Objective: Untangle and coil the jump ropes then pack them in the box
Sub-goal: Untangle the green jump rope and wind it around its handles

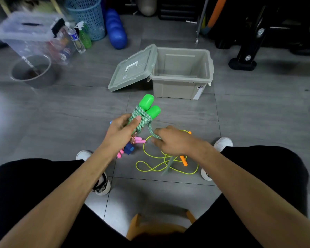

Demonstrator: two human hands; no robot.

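My left hand grips a green jump rope whose braided cord is wound around its two bright green handles, held upright in mid-air. My right hand pinches the loose end of that green cord just to the right. On the floor below lie a thin yellow rope with orange handles, spread in loose loops, and a pink-handled rope next to a blue handle, partly hidden by my left hand. The open grey box stands beyond, empty, its lid leaning on its left side.
A clear plastic bin, a metal pot, bottles, a blue basket and blue foam roller stand at the back left. Black gym equipment is at the back right. My shoes flank the ropes.
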